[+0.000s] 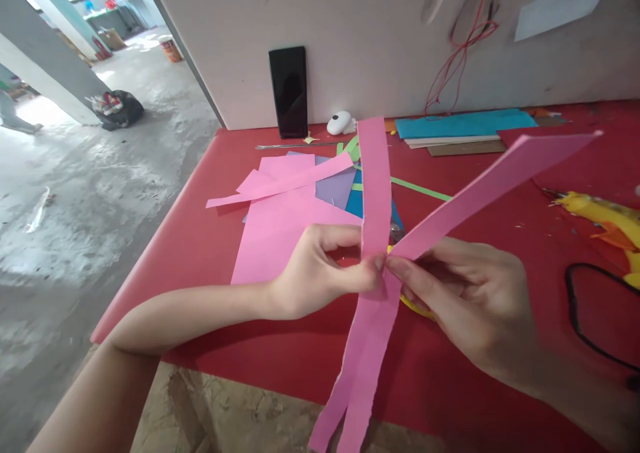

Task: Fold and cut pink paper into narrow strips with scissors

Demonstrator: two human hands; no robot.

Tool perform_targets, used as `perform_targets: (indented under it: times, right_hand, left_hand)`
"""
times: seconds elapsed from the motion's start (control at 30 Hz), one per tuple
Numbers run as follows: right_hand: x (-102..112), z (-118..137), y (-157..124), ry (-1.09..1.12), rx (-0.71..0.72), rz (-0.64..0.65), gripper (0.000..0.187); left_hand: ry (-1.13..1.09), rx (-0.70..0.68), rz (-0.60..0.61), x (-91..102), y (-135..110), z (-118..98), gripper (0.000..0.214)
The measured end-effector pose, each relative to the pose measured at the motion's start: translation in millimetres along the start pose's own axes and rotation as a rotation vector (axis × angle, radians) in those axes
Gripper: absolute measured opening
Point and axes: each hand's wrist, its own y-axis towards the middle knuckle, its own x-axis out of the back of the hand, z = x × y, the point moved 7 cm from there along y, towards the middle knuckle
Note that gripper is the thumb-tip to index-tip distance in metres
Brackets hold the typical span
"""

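Observation:
Both hands are in front of me above the red table, pinching a piece of pink paper (376, 193). My left hand (333, 266) grips it between thumb and fingers on the left side. On the right, my right hand (465, 286) pinches it close to the left thumb. Above the thumbs the paper parts into two strips, one upright and one slanting to the upper right. Below them it hangs down with a rough edge and a split at the bottom. Scissors with yellow handles (417, 308) lie behind, mostly hidden by the paper and right hand.
On the red table (200, 239) lie pink sheets (280, 233), a loose pink strip (300, 181), purple paper (335, 185) and green scraps. A black phone (289, 93) leans on the wall beside a white case (340, 123). Blue paper (465, 125) and a yellow tool (600, 216) are rightward.

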Motion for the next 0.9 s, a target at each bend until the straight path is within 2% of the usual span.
perform_targets:
  times: [0.13, 0.3, 0.5, 0.67, 0.83, 0.9]
  right_hand:
    - [-3, -9, -2, 0.145, -0.086, 0.015, 0.035]
    - [-5, -14, -3, 0.301, -0.16, 0.031, 0.022]
    - [-10, -20, -4, 0.403, -0.314, 0.024, 0.026]
    - [-11, -19, -8, 0.447, -0.353, 0.001, 0.023]
    - [-12, -16, -7, 0.539, -0.353, -0.048, 0.021]
    - [-13, -15, -5, 0.534, -0.355, -0.024, 0.016]
  left_hand:
    - [-0.014, -0.016, 0.002, -0.3, -2, 0, 0.017]
    - [-0.063, -0.006, 0.022, -1.6, -3, 3, 0.016]
    - [-0.011, -0.024, 0.007, -0.7, -4, 2, 0.026]
    - [0.092, -0.084, -0.003, -0.3, -7, 1, 0.035]
    - [0.063, -0.134, -0.02, 0.9, -6, -1, 0.033]
    - [0.039, -0.102, -0.013, 1.9, -3, 0, 0.032]
